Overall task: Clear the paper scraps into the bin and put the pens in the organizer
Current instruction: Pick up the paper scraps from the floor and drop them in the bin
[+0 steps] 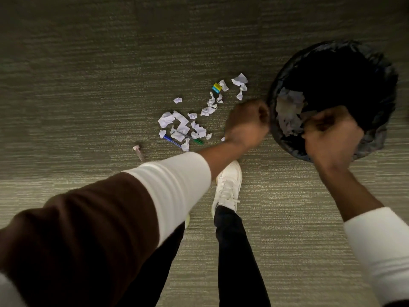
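Note:
Several white paper scraps (182, 125) lie scattered on the carpet, with more of them trailing up towards the bin. A blue pen (171, 140) and a green pen (197, 141) lie partly under the scraps. A pinkish pen (139, 153) lies apart to the left. The black lined bin (386, 85) stands at the right, with crumpled paper (287, 111) inside it. My left hand (247, 124) is a closed fist against the bin's left rim, and no paper shows in it. My right hand (332, 134) hovers over the bin with curled, blurred fingers. The organizer is not in view.
A small yellow and blue object (217, 87) lies among the upper scraps. My white shoe (229, 185) and dark trouser legs stand just below the scraps. Striped grey carpet (88, 85) covers the whole floor.

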Demonstrator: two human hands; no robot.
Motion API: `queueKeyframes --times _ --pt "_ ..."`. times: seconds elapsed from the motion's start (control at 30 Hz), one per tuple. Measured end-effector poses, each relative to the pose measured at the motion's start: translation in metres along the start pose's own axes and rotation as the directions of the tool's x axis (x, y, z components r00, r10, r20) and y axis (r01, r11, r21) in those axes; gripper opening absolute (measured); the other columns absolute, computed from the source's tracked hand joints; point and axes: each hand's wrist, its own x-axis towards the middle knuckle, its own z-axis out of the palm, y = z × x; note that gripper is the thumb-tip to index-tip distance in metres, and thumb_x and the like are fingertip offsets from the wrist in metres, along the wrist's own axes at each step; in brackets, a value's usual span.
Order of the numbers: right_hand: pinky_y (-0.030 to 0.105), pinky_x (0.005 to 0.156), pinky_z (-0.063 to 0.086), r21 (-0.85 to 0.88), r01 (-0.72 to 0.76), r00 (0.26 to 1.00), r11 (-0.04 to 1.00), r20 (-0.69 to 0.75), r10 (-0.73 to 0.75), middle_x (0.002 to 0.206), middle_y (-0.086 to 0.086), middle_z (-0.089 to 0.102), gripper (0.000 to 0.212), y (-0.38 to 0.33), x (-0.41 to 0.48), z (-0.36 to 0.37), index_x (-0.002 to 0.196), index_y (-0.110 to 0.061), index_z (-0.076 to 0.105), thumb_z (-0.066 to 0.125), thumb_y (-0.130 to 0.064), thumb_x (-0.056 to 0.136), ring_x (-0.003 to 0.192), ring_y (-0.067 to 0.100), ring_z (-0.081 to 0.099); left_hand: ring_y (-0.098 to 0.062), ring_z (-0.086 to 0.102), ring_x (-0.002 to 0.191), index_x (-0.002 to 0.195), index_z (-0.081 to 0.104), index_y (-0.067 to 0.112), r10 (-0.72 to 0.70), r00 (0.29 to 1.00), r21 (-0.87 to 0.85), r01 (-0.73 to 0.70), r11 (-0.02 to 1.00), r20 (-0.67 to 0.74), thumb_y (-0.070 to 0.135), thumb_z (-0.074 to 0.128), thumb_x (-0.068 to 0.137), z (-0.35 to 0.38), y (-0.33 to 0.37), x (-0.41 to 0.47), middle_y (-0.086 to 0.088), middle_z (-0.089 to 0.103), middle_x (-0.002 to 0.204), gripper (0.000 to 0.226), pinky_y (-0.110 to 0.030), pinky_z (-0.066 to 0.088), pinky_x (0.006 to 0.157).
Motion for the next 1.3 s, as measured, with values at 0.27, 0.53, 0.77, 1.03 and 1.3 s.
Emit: queueKeyframes --times 0.27,0.53,0.77,1.03,1.3 --pt "0.041 0.075 0.057 0.075 0.359 0.881 0.93 0.301 -0.365 0.092 0.007 0.069 0.015 -0.062 -0.042 0.097 0.096 -0.013 0.066 0.067 -0.021 0.083 0.084 0.027 0.067 -0.035 0.074 0.103 0.101 0.077 0.017 -0.21 0.976 0.254 0.216 0.943 -0.051 0.024 0.06 0.093 -0.039 -0.124 0.004 -0.011 0.079 0.105 0.02 -0.04 0.06 0.087" --pt "0.051 0.108 0.049 -0.366 0.508 0.726 0.78 0.669 -0.159 0.156 0.025 0.037 0.075 -0.053 0.002 0.23 0.157 -0.018 0.029 0.066 -0.035 0.095 0.142 0.042 0.041 -0.033 0.066 0.118 0.116 0.07 0.013 -0.102 0.993 0.427 0.067 0.902 0.058 0.026 0.061 0.095 -0.034 -0.22 0.049 -0.011 0.07 0.122 0.026 -0.043 0.056 0.092" --pt "0.075 0.115 0.027 -0.387 0.453 0.775 0.803 0.617 -0.14 0.17 0.027 0.004 0.098 -0.037 0.058 0.305 0.162 -0.039 0.01 0.075 -0.023 0.091 0.157 0.052 0.002 -0.035 0.043 0.144 0.143 0.048 0.012 0.066 0.976 0.528 -0.167 0.833 0.206 0.029 0.068 0.094 0.005 -0.249 0.104 -0.012 0.046 0.15 0.056 -0.052 0.059 0.091" --pt "0.081 0.114 0.023 -0.394 0.526 0.779 0.754 0.579 -0.241 0.169 0.026 -0.001 0.085 -0.022 0.078 0.354 0.162 -0.045 0.013 0.065 -0.023 0.099 0.155 0.057 -0.005 -0.042 0.02 0.158 0.162 0.027 0.022 0.172 0.934 0.653 -0.343 0.675 0.313 0.017 0.055 0.102 0.039 -0.265 0.136 -0.021 0.012 0.172 0.066 -0.053 0.053 0.103" --pt "0.055 0.104 0.05 -0.419 0.702 0.684 0.576 0.623 -0.38 0.16 0.023 0.032 0.051 -0.018 0.061 0.353 0.153 -0.019 0.042 0.047 -0.01 0.103 0.141 0.049 0.039 -0.032 0.055 0.133 0.132 0.062 0.004 0.369 0.855 0.732 -0.508 0.455 0.364 0.003 0.04 0.098 0.054 -0.283 0.127 -0.015 0.06 0.138 0.041 -0.042 0.046 0.114"
